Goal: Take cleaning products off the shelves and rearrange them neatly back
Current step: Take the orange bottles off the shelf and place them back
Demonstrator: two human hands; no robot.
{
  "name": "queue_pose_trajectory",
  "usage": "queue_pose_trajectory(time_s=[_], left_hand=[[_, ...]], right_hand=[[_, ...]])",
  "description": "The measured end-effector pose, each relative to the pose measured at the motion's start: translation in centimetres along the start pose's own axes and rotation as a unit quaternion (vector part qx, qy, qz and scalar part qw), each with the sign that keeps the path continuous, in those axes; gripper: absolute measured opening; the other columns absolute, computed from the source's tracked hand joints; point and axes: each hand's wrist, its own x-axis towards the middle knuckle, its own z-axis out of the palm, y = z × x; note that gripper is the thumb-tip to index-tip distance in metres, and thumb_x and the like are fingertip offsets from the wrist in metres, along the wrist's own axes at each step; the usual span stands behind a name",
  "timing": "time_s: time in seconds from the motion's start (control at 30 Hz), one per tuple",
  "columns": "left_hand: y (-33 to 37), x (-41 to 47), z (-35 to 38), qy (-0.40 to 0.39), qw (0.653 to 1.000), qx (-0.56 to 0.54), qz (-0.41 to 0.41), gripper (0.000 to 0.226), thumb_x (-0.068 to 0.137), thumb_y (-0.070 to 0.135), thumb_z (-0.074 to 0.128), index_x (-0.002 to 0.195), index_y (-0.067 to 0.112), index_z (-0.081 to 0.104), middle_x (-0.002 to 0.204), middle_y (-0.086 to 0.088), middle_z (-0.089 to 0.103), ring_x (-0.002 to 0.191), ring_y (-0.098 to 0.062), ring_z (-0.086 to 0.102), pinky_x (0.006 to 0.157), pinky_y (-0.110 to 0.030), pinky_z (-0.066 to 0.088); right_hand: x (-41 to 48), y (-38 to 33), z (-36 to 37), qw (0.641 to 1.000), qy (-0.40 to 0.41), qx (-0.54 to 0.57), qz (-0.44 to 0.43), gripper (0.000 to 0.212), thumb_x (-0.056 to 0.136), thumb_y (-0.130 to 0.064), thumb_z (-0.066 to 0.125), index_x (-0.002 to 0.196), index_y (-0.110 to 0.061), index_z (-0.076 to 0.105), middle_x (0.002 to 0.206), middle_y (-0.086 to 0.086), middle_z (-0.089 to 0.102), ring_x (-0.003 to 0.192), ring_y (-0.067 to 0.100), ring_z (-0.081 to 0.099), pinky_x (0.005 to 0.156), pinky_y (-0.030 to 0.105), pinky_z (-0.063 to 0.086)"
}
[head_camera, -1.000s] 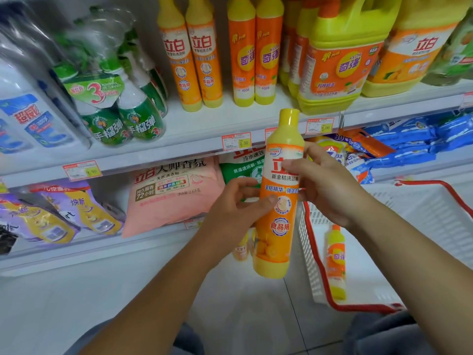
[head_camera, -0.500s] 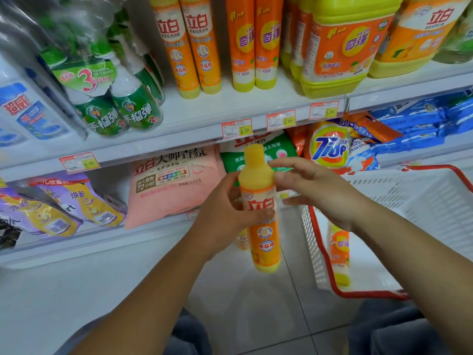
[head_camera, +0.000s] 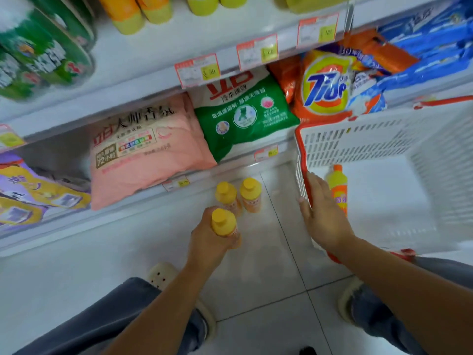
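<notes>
My left hand (head_camera: 208, 243) grips a yellow-capped orange dish-soap bottle (head_camera: 223, 222), held upright low over the floor. Just beyond it two matching bottles (head_camera: 249, 193) stand side by side on the tiles. My right hand (head_camera: 323, 213) reaches with straight fingers over the red rim of a white shopping basket (head_camera: 371, 139), holding nothing. Inside the basket, right beside those fingers, lies another orange and yellow bottle (head_camera: 337, 188). Bottoms of more yellow bottles (head_camera: 133, 17) show on the upper shelf.
Lower shelf holds a pink detergent bag (head_camera: 143, 147), a green bag (head_camera: 245, 114), an orange Tide bag (head_camera: 325, 85) and blue packs (head_camera: 430, 47). Green bottles (head_camera: 43, 49) sit upper left. My knees and slippers are at the bottom of the view.
The view tilted down towards the floor. My left hand lowered the bottle near the two standing bottles. My right hand let go of it and moved right to the basket.
</notes>
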Motion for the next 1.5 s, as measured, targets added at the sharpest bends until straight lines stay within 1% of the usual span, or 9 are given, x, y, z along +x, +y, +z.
queue_pose_trajectory(time_s=[0.23,0.4,0.53,0.73,0.83,1.0,1.23,1.33,1.5], left_hand=[[-1.1,2.7,3.7,-0.017,0.999,0.048,0.002,0.04,0.074,0.031,0.078,0.107,0.037,0.057,0.1,0.017,0.07,0.091,-0.008,0.064,0.075,-0.023,0.05],[-1.6,3.1,4.3,-0.028,0.998,0.055,0.012,0.038,0.078,0.028,0.078,0.105,0.042,0.055,0.097,0.024,0.063,0.082,0.004,0.054,0.063,-0.001,0.035],[-1.4,2.6,3.5,-0.036,0.997,0.048,0.041,0.051,0.074,0.024,0.081,0.109,0.05,0.055,0.101,0.032,0.062,0.089,0.011,0.056,0.077,-0.014,0.045],[1.0,0.5,-0.4,-0.009,0.99,0.081,0.118,0.062,0.074,0.02,0.064,0.133,0.032,0.05,0.119,0.007,0.055,0.109,-0.015,0.056,0.092,-0.027,0.049],[3.8,1.2,-4.6,0.107,0.974,0.113,0.167,0.05,0.08,0.014,0.059,0.129,0.02,0.057,0.116,-0.003,0.059,0.102,-0.024,0.058,0.088,-0.045,0.052],[11.5,5.0,-12.9,0.26,0.916,0.139,0.271,0.051,0.084,0.015,0.064,0.134,0.016,0.054,0.128,-0.008,0.057,0.117,-0.023,0.047,0.1,-0.028,0.033],[15.5,12.5,-18.7,0.207,0.866,0.309,0.334,0.064,0.095,0.037,0.058,0.152,0.02,0.033,0.158,-0.001,0.034,0.148,-0.02,0.024,0.12,-0.034,0.013],[14.5,14.5,-18.8,0.207,0.855,0.34,0.331,0.061,0.094,0.044,0.057,0.148,0.021,0.041,0.149,-0.001,0.048,0.139,-0.02,0.039,0.114,-0.032,0.018],[13.5,15.9,-18.2,0.287,0.827,0.294,0.383,0.047,0.085,0.04,0.067,0.127,0.019,0.063,0.12,0.002,0.069,0.109,-0.022,0.061,0.099,-0.037,0.039]], right_hand=[[-0.6,1.2,1.3,0.998,0.022,-0.043,-0.028,0.054,0.103,-0.015,0.042,0.156,-0.013,0.027,0.164,0.003,0.02,0.148,0.016,0.023,0.114,0.023,0.017],[-0.6,1.2,1.4,0.998,0.034,-0.043,-0.024,0.054,0.103,-0.013,0.042,0.155,-0.012,0.029,0.163,0.003,0.024,0.146,0.019,0.029,0.112,0.024,0.023],[-0.6,1.3,1.3,0.998,0.035,-0.037,-0.023,0.053,0.103,-0.013,0.042,0.154,-0.013,0.03,0.163,0.003,0.024,0.146,0.019,0.03,0.11,0.024,0.026],[-0.6,0.2,0.2,0.999,-0.005,-0.048,0.001,0.054,0.1,-0.014,0.048,0.152,-0.01,0.034,0.162,0.009,0.026,0.144,0.027,0.032,0.113,0.035,0.03],[0.6,-3.2,-1.4,0.999,0.02,-0.039,0.0,0.047,0.096,-0.015,0.051,0.142,-0.005,0.048,0.143,0.021,0.05,0.133,0.038,0.044,0.113,0.041,0.033],[4.4,-13.8,-5.3,0.99,0.07,0.014,-0.122,0.045,0.1,-0.015,0.053,0.144,-0.011,0.044,0.147,0.008,0.047,0.137,0.023,0.04,0.106,0.022,0.025],[13.6,-27.3,-8.0,0.961,0.112,0.057,-0.245,0.047,0.101,-0.018,0.051,0.147,-0.014,0.041,0.146,0.008,0.045,0.123,0.017,0.05,0.107,0.029,0.037],[18.2,-30.9,-7.7,0.955,0.121,0.064,-0.264,0.053,0.1,-0.02,0.054,0.149,-0.009,0.037,0.15,0.01,0.044,0.136,0.026,0.045,0.112,0.043,0.037],[23.9,-34.9,-6.6,0.957,0.091,0.136,-0.238,0.056,0.095,-0.017,0.062,0.145,-0.013,0.038,0.138,0.006,0.057,0.127,0.025,0.055,0.103,0.032,0.041]])
